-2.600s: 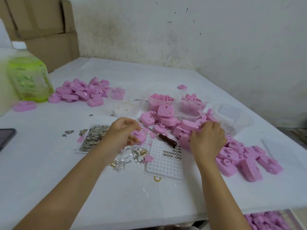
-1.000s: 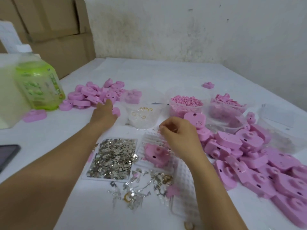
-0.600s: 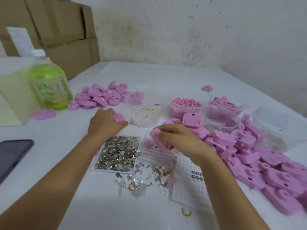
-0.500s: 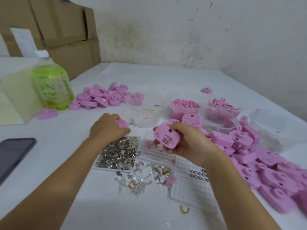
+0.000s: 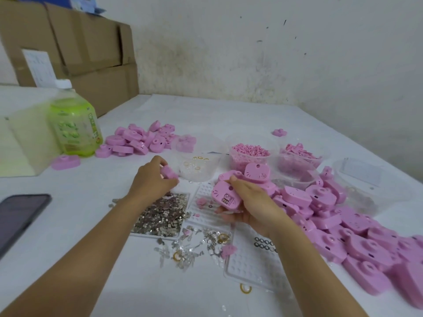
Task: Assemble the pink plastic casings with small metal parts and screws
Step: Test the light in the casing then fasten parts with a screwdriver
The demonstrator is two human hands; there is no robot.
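My right hand (image 5: pixel 249 208) grips a pink casing (image 5: pixel 223 197) lifted above the white dimpled tray (image 5: pixel 254 266), its underside with a small metal-contact window facing me. My left hand (image 5: pixel 152 181) holds a smaller pink piece (image 5: pixel 169 173) just above the flat tray of small metal parts (image 5: pixel 160 216). Loose screws, springs and brass rings (image 5: pixel 196 245) lie scattered in front of the trays. A large heap of pink casings (image 5: pixel 343 225) spreads to the right.
A second pile of pink casings (image 5: pixel 139 139) lies at the back left beside a green bottle (image 5: pixel 73 124). Clear tubs (image 5: pixel 250 154) hold pink bits and rings. A dark phone (image 5: pixel 18 216) lies at the left. Cardboard boxes (image 5: pixel 80 49) stand behind.
My right hand picked a casing off the tray and lifted it, turning its underside up. My left hand came back from the left pile with a small pink piece.
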